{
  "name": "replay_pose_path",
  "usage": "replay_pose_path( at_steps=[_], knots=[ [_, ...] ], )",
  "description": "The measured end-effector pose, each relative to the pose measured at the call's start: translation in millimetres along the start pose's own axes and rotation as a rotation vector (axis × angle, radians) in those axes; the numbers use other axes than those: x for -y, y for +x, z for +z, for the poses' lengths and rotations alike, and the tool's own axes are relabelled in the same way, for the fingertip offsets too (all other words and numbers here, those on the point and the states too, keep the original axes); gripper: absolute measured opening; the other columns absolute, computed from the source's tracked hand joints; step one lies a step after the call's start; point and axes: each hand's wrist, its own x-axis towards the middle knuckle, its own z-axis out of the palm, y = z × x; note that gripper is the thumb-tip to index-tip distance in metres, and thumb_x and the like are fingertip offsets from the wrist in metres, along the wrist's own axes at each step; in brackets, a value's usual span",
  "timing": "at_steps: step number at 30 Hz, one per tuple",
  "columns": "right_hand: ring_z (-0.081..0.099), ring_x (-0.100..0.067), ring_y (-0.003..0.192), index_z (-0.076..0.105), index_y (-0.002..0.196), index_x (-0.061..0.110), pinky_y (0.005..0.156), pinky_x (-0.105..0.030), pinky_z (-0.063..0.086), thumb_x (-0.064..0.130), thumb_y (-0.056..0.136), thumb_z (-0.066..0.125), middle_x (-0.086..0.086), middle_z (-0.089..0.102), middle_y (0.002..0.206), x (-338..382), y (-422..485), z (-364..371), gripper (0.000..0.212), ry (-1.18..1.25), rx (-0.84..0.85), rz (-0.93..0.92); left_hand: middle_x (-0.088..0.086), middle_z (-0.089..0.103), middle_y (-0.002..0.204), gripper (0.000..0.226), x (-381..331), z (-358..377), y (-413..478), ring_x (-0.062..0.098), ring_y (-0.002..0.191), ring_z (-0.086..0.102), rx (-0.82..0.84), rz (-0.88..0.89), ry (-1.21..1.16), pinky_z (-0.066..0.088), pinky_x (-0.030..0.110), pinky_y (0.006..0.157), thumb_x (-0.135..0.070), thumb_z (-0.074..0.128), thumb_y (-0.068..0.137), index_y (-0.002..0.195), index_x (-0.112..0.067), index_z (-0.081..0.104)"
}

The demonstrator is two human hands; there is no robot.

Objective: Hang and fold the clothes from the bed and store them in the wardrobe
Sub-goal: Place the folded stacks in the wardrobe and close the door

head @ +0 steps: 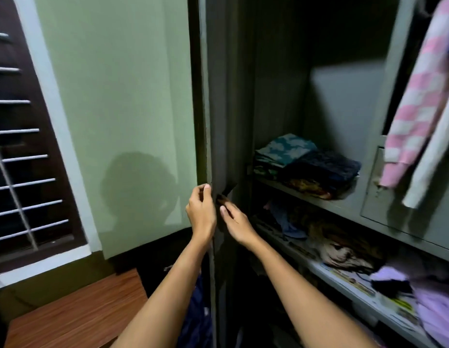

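Both hands are up at the front edge of the wardrobe door (206, 121), near the middle of my view. My left hand (202, 210) has its grip curled round that edge, with the thumb pressed against it on the near side. My right hand (237, 223) is just beside it at 3 o'clock, reaching in to a small dark fitting (228, 190) on the door's inner face. The fingertips are lost in shadow, so I cannot tell whether that grip is closed on the fitting or only touching it.

The wardrobe (281, 84) stands open and fills the right half of the view. On its upper shelf (349, 204), at about 3 o'clock from the hands, sits a folded stack of clothes (309, 164), with a teal patterned piece and a dark blue one on top. On the shelf below lie loose crumpled clothes (326, 234). At 4 o'clock, lower still, there is a lilac garment (434, 305). A pink-and-white checked garment (419, 96) hangs at 2 o'clock, with a white garment (429, 159) touching its right side.

A dark blue cloth (197, 320) shows at 6 o'clock between my forearms. At 9 o'clock is a window grille (20, 156), and at 7 o'clock a wood-grain surface (75, 312).
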Motion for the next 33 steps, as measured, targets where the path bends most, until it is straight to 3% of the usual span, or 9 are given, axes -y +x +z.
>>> replay_pose_path(
  at_steps=[2,4,7,9,12,17,23,28,33],
  knots=[
    [0.039,-0.016,0.133,0.044,0.137,0.004,0.103,-0.014,0.025,0.022,0.1,0.041,-0.008,0.046,0.14,-7.1,-25.9,-27.2,0.041,0.059,-0.088,0.049,0.003,0.062,0.094,0.027,-11.0,21.7,-29.1,0.019,0.096,0.056,0.084,-0.017,-0.052,0.035,0.019,0.075,-0.022,0.044,0.097,0.106,-0.006,0.063],
    [0.046,-0.02,0.126,0.047,0.134,0.004,0.105,-0.024,0.033,0.024,0.099,0.044,-0.011,0.052,0.134,-13.6,-47.3,-49.1,0.041,0.146,-0.167,0.125,0.003,0.062,0.103,0.028,-22.3,43.6,-54.8,0.016,0.102,0.054,0.171,-0.036,-0.097,0.037,0.022,0.084,-0.024,0.045,0.097,0.111,-0.009,0.063],
    [0.055,-0.027,0.105,0.06,0.106,0.013,0.09,-0.036,0.044,0.031,0.094,0.053,-0.012,0.061,0.107,-23.9,-67.1,-74.0,0.022,0.403,-0.331,0.288,0.002,0.058,0.122,0.035,-33.0,75.1,-79.6,0.013,0.115,0.049,0.341,-0.091,-0.124,0.03,0.012,0.086,-0.028,0.045,0.097,0.126,-0.01,0.057],
    [0.052,-0.025,0.098,0.06,0.099,0.011,0.077,-0.03,0.042,0.022,0.095,0.048,-0.01,0.057,0.098,-27.9,-80.1,-94.3,0.017,0.533,-0.429,0.343,0.004,0.051,0.136,0.041,-36.0,100.5,-90.3,0.017,0.127,0.044,0.499,-0.153,-0.189,0.031,0.021,0.1,-0.031,0.046,0.097,0.133,-0.013,0.05],
    [0.058,-0.018,0.102,0.057,0.116,0.002,0.073,-0.016,0.042,0.008,0.098,0.041,-0.008,0.06,0.112,-38.5,-98.2,-123.6,0.025,0.518,-0.517,0.355,0.004,0.047,0.14,0.046,-37.2,133.1,-101.5,0.018,0.13,0.042,0.666,-0.248,-0.235,0.032,0.027,0.106,-0.034,0.046,0.097,0.137,-0.013,0.045],
    [0.051,-0.02,0.119,0.053,0.128,0.007,0.09,-0.029,0.038,0.014,0.1,0.041,-0.008,0.054,0.132,-63.9,-115.8,-165.8,0.031,0.558,-0.663,0.406,0.008,0.044,0.143,0.057,-31.3,183.4,-111.8,0.022,0.129,0.043,0.786,-0.395,-0.295,0.03,0.035,0.109,-0.049,0.042,0.094,0.138,-0.013,0.043],
    [0.035,-0.023,0.137,0.035,0.142,0.007,0.109,-0.042,0.028,0.034,0.101,0.032,-0.009,0.038,0.148,-77.8,-105.1,-195.6,0.049,0.787,-0.66,0.448,0.006,0.026,0.153,0.065,-25.1,218.1,-102.3,0.023,0.14,0.025,0.843,-0.503,-0.346,0.017,0.039,0.114,-0.054,0.035,0.094,0.146,-0.016,0.027],
    [0.016,-0.017,0.144,0.021,0.148,0.01,0.117,-0.039,0.011,0.044,0.1,0.027,-0.003,0.019,0.156,-89.1,-79.9,-206.4,0.059,0.811,-0.703,0.448,0.005,0.021,0.155,0.069,-12.0,238.1,-91.8,0.022,0.142,0.019,0.91,-0.53,-0.33,0.013,0.039,0.115,-0.058,0.036,0.092,0.147,-0.017,0.025],
    [0.009,-0.015,0.145,0.018,0.149,0.012,0.117,-0.034,0.006,0.051,0.099,0.018,-0.002,0.014,0.157,-106.9,-57.4,-214.7,0.063,0.779,-0.706,0.467,0.004,0.01,0.157,0.065,-3.1,265.1,-84.7,0.019,0.145,0.009,1.034,-0.527,-0.356,0.006,0.036,0.116,-0.053,0.023,0.097,0.149,-0.014,0.012]
  ],
)
